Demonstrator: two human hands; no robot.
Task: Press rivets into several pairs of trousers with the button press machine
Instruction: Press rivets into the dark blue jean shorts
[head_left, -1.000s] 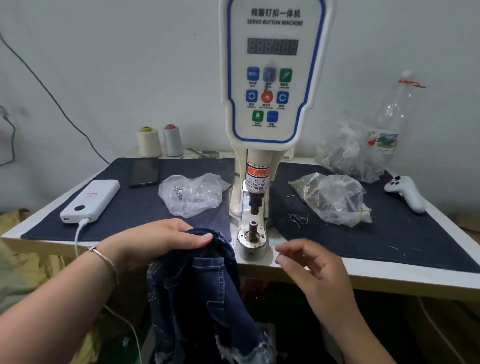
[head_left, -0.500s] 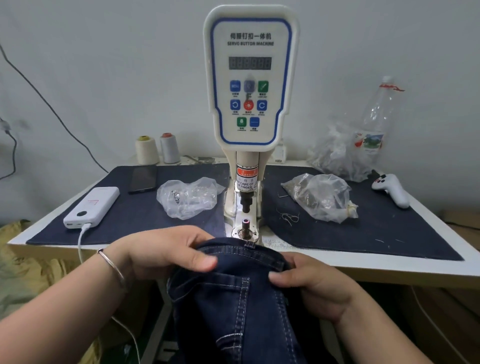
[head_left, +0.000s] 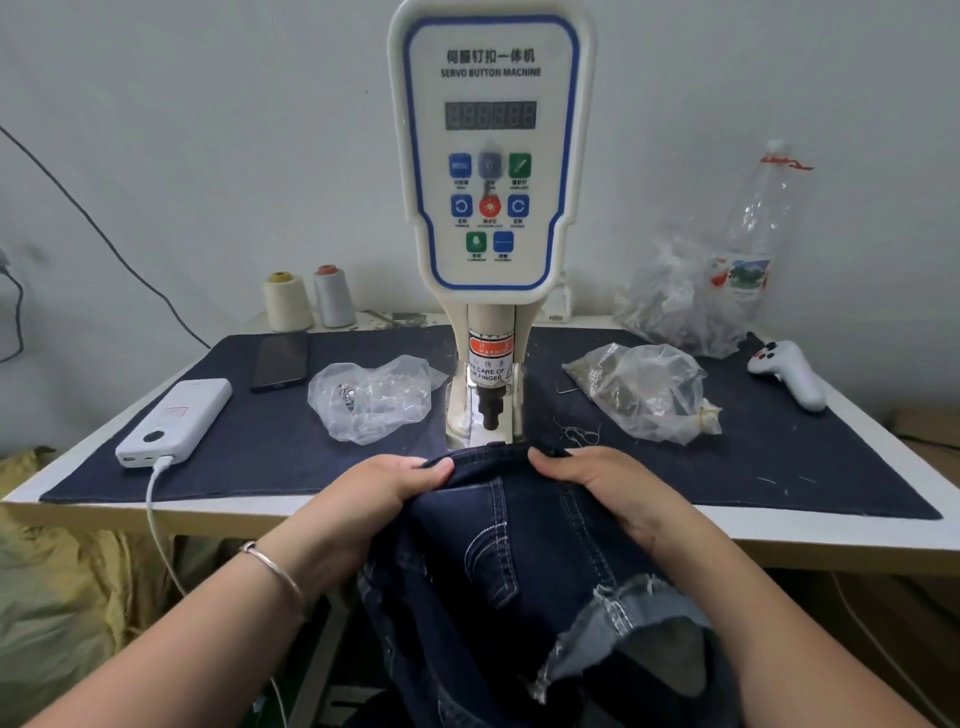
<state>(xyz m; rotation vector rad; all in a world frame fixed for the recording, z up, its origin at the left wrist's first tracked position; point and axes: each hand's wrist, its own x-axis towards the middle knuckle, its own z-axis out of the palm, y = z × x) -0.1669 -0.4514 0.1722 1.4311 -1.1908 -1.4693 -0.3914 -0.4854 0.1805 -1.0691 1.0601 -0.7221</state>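
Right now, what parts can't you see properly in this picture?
- Head view: the press's lower die is hidden under the trousers held by the left hand and right hand.
- The button machine display digits are too blurred to read.
- What is inside the plastic bag is too small to tell.

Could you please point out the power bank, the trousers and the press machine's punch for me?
power bank (head_left: 174, 422): head view, middle of its white top face.
trousers (head_left: 524, 561): head view, dark denim between the hands.
punch (head_left: 490, 410): head view, black tip under the warning label.
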